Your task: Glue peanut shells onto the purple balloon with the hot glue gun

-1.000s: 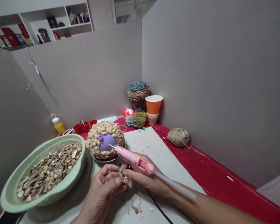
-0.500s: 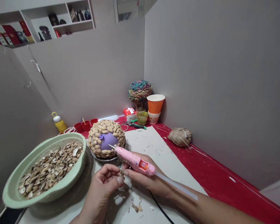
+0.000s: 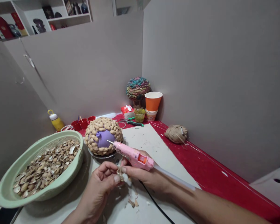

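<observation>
My left hand [image 3: 104, 179] is closed, its thumb and fingers pinching a small pale bit, likely peanut shell [image 3: 120, 175]. My right hand [image 3: 146, 175] has a pink hot glue gun [image 3: 130, 154] in its grip, a glue stick [image 3: 174, 175] trailing from the back. The right thumb and a fingertip also touch the shell bit. Just beyond the hands sits a purple balloon [image 3: 108, 138] covered in peanut shells [image 3: 105, 123], with a bare patch and its knot facing me. It rests on a metal dish [image 3: 100, 156]. The gun's nozzle points towards the bare patch.
A green basket [image 3: 4, 186] of shells stands at left. Shell scraps [image 3: 133, 203] lie on the white board [image 3: 151, 143]. Behind are red cups [image 3: 83, 123], pliers [image 3: 135, 123], an orange paper cup [image 3: 153, 101], a colourful shell tree [image 3: 138, 88] and a twine ball [image 3: 176, 134].
The whole view has shifted slightly, so things appear a little higher and further left. Both hands still meet at the shell bit, and the glue gun stays in the right hand.
</observation>
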A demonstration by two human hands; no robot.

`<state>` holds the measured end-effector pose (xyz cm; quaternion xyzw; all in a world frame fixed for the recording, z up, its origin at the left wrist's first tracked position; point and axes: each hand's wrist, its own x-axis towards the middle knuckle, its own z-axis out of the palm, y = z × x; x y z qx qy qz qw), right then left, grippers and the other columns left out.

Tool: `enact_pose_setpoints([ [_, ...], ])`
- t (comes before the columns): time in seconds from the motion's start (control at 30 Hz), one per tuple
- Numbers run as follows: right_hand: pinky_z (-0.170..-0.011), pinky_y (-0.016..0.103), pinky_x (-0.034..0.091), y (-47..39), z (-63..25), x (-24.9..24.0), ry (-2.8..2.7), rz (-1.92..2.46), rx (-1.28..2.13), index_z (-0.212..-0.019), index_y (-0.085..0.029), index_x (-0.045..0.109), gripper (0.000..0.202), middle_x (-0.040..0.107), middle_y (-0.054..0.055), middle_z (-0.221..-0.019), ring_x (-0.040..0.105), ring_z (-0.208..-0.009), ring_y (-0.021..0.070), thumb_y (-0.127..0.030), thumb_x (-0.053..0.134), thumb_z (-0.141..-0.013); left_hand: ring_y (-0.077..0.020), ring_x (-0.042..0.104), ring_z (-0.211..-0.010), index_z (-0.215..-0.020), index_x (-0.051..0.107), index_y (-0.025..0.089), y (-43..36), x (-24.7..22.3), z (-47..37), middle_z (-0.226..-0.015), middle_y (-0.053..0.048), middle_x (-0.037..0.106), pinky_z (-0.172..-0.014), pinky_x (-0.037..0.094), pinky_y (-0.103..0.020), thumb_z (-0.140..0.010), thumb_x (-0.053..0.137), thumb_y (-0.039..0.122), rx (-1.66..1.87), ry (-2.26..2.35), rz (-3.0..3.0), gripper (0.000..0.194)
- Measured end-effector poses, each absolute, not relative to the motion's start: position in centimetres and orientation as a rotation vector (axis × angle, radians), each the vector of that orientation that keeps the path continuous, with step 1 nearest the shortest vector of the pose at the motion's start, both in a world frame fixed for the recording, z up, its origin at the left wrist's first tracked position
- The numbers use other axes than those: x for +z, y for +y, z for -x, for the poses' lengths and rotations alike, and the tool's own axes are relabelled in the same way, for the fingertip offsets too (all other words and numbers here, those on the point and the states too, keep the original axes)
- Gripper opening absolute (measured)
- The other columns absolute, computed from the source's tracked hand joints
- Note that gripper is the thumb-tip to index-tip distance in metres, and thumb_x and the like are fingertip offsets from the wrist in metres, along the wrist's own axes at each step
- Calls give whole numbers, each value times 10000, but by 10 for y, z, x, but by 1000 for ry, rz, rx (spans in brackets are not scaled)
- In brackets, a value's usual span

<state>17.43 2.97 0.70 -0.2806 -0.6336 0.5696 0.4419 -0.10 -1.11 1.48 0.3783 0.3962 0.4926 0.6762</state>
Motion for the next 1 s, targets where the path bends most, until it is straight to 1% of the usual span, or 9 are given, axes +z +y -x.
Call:
enact_pose_setpoints([
  [0.17,-592,238,398,30,-174,8,-1530,688,1508,-771,-162,614,179,551,-10,-682,494,-625,118,-328,666,-812,-113,633,-723,-794,668,162,-10,16,1,-793,-15,703,-734,519,-243,-673,828,144,1057,814,-754,201],
  [0.33,-492,200,296,29,-173,10,-1476,655,1667,-778,-154,592,244,491,-38,-625,388,-541,79,-382,674,-803,-120,646,-732,-813,672,159,-10,16,2,-810,-31,715,-731,533,-246,-682,821,139,1021,788,-727,199],
  [0.4,-481,196,284,30,-172,10,-1463,635,1690,-777,-151,590,263,483,-41,-620,377,-532,75,-399,673,-803,-122,646,-735,-811,671,157,-10,17,2,-819,-36,717,-733,538,-249,-677,825,142,1020,793,-718,204],
  [0.53,-501,204,314,30,-172,8,-1478,648,1601,-785,-155,605,265,497,-34,-640,402,-556,85,-404,691,-812,-122,642,-746,-804,672,156,-9,18,4,-828,-40,717,-750,534,-247,-678,827,151,1030,806,-744,200],
  [0.67,-565,226,373,28,-175,13,-1521,672,1465,-802,-164,607,233,549,-14,-719,471,-625,110,-358,734,-786,-110,617,-745,-798,681,161,-9,17,4,-833,-23,699,-756,514,-233,-708,810,171,1057,840,-833,157],
  [0.87,-549,221,359,26,-175,17,-1578,677,1389,-793,-158,588,166,530,-21,-702,453,-615,106,-284,697,-802,-108,596,-713,-801,672,162,-10,15,2,-790,-10,679,-700,489,-210,-723,801,200,1082,924,-896,156],
  [1.0,-571,223,368,25,-174,15,-1571,684,1392,-824,-158,592,138,535,-19,-725,466,-639,109,-259,683,-810,-115,609,-727,-809,682,159,-11,15,2,-794,-17,685,-727,500,-225,-734,792,198,1078,932,-877,139],
])
